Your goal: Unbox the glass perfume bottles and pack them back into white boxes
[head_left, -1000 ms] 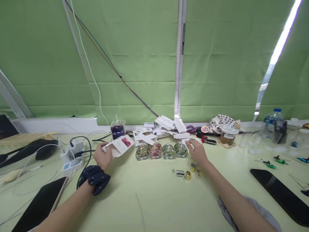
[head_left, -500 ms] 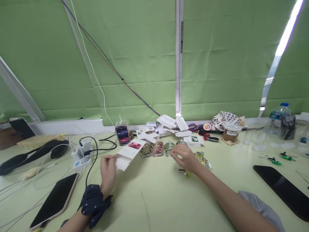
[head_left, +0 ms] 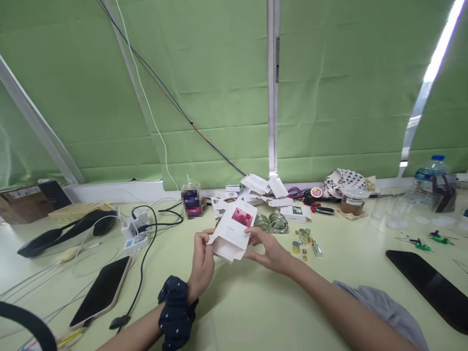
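Note:
My left hand (head_left: 203, 258) grips a white cardboard box (head_left: 234, 231) with a pink flower picture, its near end flaps open. At the box's right edge my right hand (head_left: 268, 251) is closed on it, thumb below and fingertips at the side. Just behind the box stand rounded glass bottles (head_left: 278, 222) with greenish contents; the box hides others. To the right of my right hand lie small gold caps (head_left: 296, 247) and a small clear vial (head_left: 317, 248). What is inside the box cannot be seen.
Flattened white cartons (head_left: 256, 184) are heaped at the back. On the left are a phone (head_left: 100, 291), a power strip (head_left: 136, 239) and cables. A black phone-like slab (head_left: 426, 287), a lidded cup (head_left: 354, 201) and a water bottle (head_left: 431, 173) stand or lie on the right.
My left hand has brought the box right, to the middle. My right hand has left the bottles and come onto the box's right edge. The view has shifted slightly.

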Tool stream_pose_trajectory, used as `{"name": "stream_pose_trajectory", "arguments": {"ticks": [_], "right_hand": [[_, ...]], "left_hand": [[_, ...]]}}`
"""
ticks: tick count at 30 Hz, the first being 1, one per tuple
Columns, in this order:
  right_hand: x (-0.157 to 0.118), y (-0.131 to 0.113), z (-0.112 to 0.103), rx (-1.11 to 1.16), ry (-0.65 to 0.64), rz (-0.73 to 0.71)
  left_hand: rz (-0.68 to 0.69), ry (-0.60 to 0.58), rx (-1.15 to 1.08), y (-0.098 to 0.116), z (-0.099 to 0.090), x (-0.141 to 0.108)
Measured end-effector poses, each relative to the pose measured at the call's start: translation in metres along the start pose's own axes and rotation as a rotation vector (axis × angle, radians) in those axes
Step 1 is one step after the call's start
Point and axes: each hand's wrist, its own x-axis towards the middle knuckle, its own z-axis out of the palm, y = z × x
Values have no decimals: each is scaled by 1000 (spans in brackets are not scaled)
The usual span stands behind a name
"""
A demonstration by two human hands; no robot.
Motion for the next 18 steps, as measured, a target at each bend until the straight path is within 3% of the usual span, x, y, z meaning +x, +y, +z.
{"name": "stream_pose_trajectory", "arguments": {"ticks": [7, 11, 18], "right_hand": [[2, 17, -5, 115, 67, 25], [3, 20, -12, 246, 107, 71], [4, 19, -15, 372, 95, 169]], "left_hand": [[-94, -177, -45, 2, 14, -1], [-65, -391, -12, 8, 20, 7], [-66, -640, 80, -7, 10, 8]]}}
